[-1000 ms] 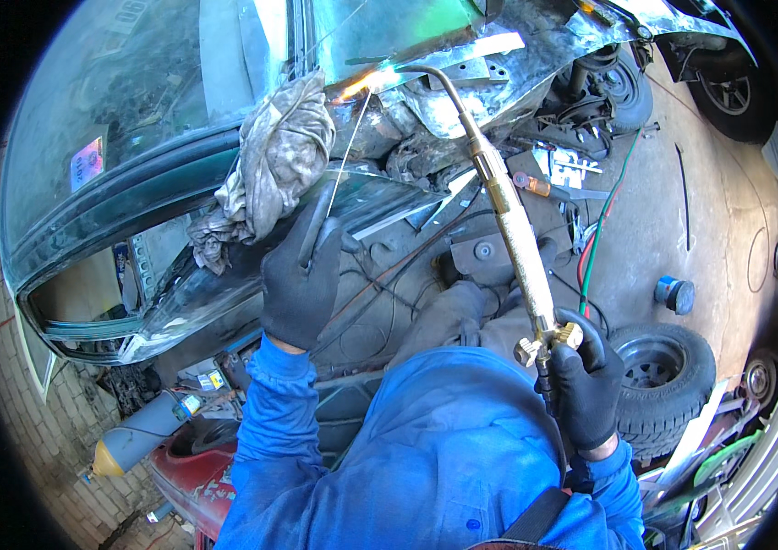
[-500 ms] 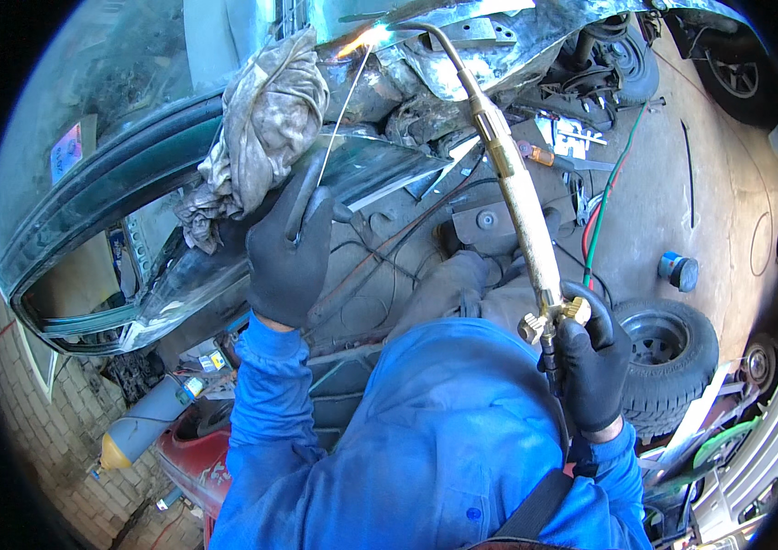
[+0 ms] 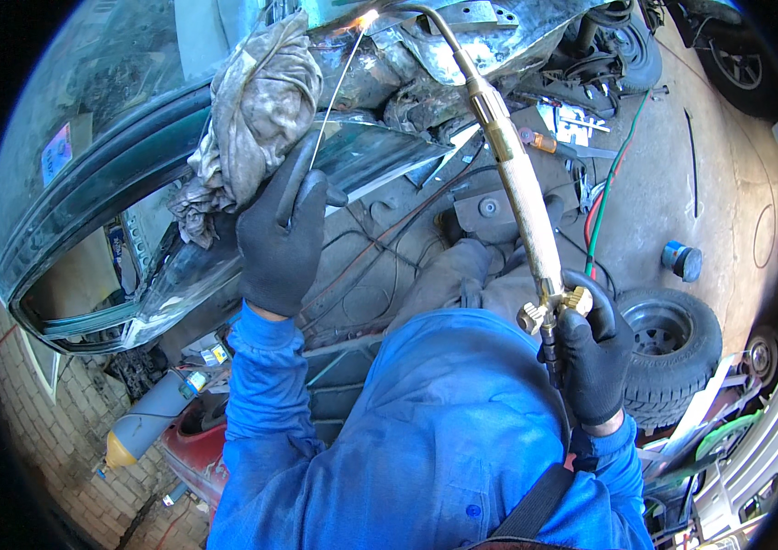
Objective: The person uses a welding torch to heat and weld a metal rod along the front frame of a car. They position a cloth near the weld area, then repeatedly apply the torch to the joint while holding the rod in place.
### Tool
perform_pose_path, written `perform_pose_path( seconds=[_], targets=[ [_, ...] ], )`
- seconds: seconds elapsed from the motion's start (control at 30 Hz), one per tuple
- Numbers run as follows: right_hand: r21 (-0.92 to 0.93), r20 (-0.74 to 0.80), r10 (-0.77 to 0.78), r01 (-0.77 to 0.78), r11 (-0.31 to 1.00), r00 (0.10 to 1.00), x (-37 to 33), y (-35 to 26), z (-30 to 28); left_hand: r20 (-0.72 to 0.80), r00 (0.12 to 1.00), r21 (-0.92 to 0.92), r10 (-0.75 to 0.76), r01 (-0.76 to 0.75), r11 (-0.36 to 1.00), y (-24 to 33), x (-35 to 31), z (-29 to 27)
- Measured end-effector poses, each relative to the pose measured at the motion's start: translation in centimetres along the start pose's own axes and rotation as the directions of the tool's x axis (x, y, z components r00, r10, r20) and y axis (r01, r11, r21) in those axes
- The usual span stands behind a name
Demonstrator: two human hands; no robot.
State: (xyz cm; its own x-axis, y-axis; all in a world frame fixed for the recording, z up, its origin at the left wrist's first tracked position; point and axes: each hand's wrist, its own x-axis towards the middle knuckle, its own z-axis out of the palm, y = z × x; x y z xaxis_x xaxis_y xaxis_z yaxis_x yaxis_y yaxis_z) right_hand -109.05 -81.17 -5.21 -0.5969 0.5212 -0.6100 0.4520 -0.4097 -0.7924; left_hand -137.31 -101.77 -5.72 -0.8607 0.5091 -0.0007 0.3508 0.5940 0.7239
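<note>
My right hand [image 3: 595, 357], in a black glove, grips a brass welding torch [image 3: 522, 188] near its valve knobs. The torch slants up and away, and its bent tip ends beside a small bright flame on a car's metal body [image 3: 481, 46]. Between the fingers of my left hand [image 3: 281, 243], also gloved in black, is a thin filler rod [image 3: 334, 96]. Its far end meets the glowing spot. A crumpled grey rag [image 3: 261, 105] hangs over the car's edge, right beside my left fingers.
A loose tyre [image 3: 668, 353] lies at the right, near a small blue-and-black can [image 3: 681, 261]. Green and red hoses [image 3: 604, 215] run along the floor. At the lower left is a grey gas cylinder [image 3: 146, 422] with a yellow end. An orange-handled tool [image 3: 540, 140] lies beyond the torch.
The flame at the torch tip looks smaller and less spread out. The torch tip, the rod and my left hand have shifted slightly up and left in the picture, along with the car.
</note>
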Motion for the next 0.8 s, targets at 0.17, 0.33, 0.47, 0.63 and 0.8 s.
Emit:
perform_pose_path(
  seconds=[0.17,0.33,0.47,0.63,0.8],
  targets=[
    [-0.099,-0.018,-0.057,0.055,0.994,0.998,0.13,0.36,0.13,0.009,1.000,0.021,0.030,-0.030,0.999,-0.21,0.01,-0.17],
    [-0.007,-0.010,0.047,-0.047,0.999,0.999,-0.32,-0.06,0.13,0.022,0.999,0.016,0.023,-0.023,1.000,-0.40,-0.01,-0.27],
    [-0.056,-0.033,0.014,-0.016,0.998,0.999,-0.24,0.22,0.27,0.028,0.999,0.019,-0.019,0.019,1.000,-0.51,-0.04,-0.37],
    [-0.104,-0.046,0.003,-0.008,0.995,0.999,-0.25,0.71,0.21,0.020,0.999,0.046,0.031,-0.032,0.998,-0.72,0.04,-0.37],
    [-0.078,-0.040,0.022,-0.025,0.997,0.999,-0.36,0.38,0.27,0.028,1.000,0.014,-0.002,0.002,1.000,-0.65,-0.05,-0.33]
  ],
)
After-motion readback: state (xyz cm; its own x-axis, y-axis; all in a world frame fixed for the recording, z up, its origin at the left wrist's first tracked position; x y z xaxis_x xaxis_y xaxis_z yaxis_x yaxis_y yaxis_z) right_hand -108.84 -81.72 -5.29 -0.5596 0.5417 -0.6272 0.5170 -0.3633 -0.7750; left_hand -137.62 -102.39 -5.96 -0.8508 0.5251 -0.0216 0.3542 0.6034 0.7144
